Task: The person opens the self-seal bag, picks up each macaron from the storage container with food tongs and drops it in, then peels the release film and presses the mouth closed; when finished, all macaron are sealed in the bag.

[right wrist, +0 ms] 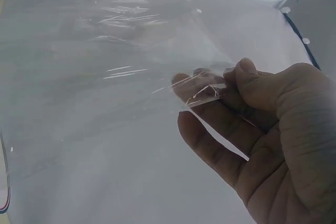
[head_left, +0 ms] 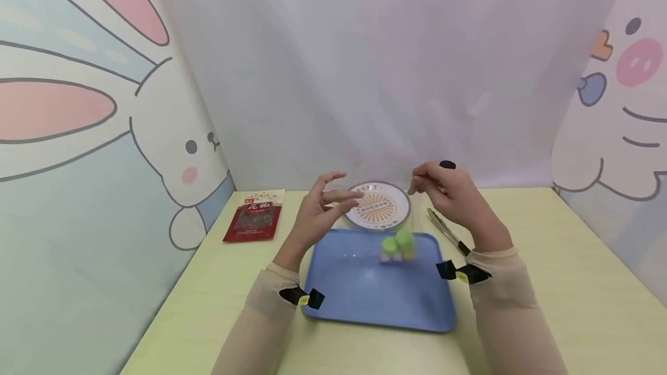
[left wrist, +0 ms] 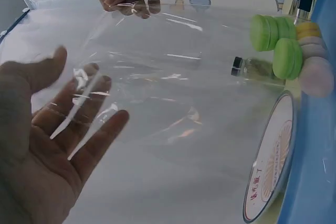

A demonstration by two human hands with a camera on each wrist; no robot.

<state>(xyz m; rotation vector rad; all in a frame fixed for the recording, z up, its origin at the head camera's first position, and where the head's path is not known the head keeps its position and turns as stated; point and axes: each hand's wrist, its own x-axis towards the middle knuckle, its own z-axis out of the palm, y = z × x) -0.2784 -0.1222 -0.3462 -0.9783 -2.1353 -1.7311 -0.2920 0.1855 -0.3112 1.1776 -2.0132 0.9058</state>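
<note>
A clear plastic bag stretches between my hands, its open edge toward them. My right hand pinches the edge between thumb and fingers, as the right wrist view shows. My left hand has its fingers spread and loosely extended; in the left wrist view the thumb stands apart and the fingertips overlap the plastic. Several macarons, green, yellow and pale pink, cluster at the bag's bottom end. In the head view these macarons appear blurred over the blue tray.
Behind the tray lies a round white plate with a printed sunburst. A red spice packet lies at the left. To the right is a slim metal utensil with a dark handle. A small black-capped jar stands at the back.
</note>
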